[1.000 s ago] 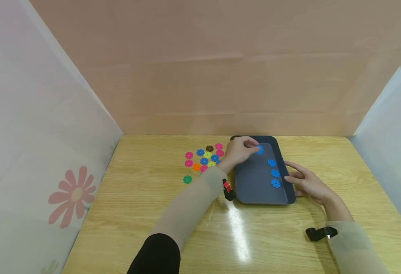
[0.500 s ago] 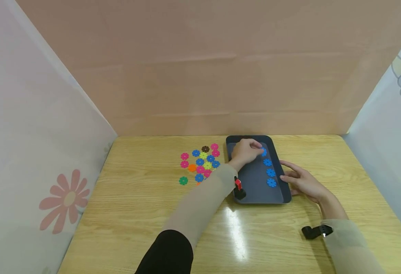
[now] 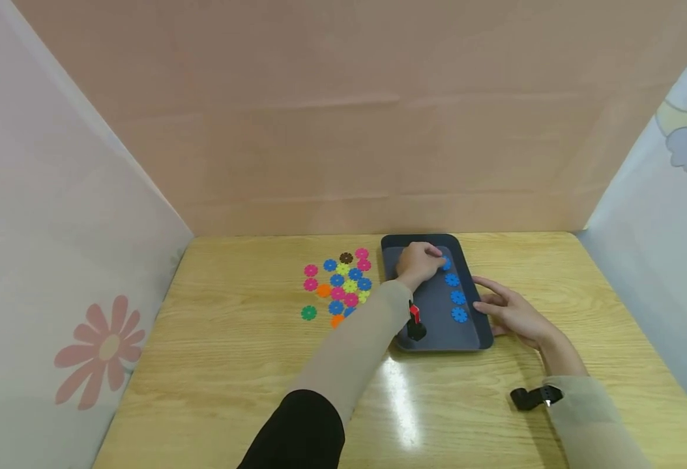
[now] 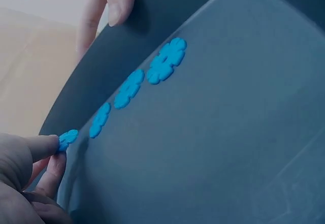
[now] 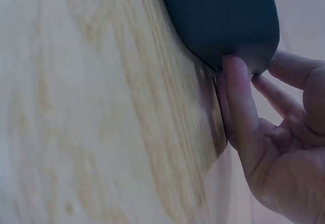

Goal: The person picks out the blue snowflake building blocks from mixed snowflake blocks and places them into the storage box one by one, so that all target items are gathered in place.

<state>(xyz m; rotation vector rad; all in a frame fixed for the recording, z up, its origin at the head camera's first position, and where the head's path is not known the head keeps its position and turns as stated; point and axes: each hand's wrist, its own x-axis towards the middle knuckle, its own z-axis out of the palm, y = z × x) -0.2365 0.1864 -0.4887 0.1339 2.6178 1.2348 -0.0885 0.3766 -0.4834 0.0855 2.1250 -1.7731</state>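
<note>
My left hand (image 3: 416,264) reaches over a dark grey tray (image 3: 425,342) and pinches a blue slotted flower-shaped disc (image 4: 68,139) between thumb and finger, near the tray's far right corner. Three more blue discs (image 3: 457,297) lie in a line below it, along the right side of the tray floor. My right hand (image 3: 513,316) is at the tray's right side, its fingers touching the outer wall (image 5: 254,51) and rim. Those fingers are spread and fairly straight; they are not wrapped round the tray.
Left of the tray, on the wooden table (image 3: 232,365), lies a loose group of pink, yellow, blue, orange, brown and green discs (image 3: 350,286). My left forearm crosses in front of some of them. A brown paper-like wall (image 3: 291,150) stands behind the table, with pale walls at both sides.
My left hand has moved slightly right across the tray and lowered the blue disc to the far end of the blue line. My right hand keeps its place at the tray.
</note>
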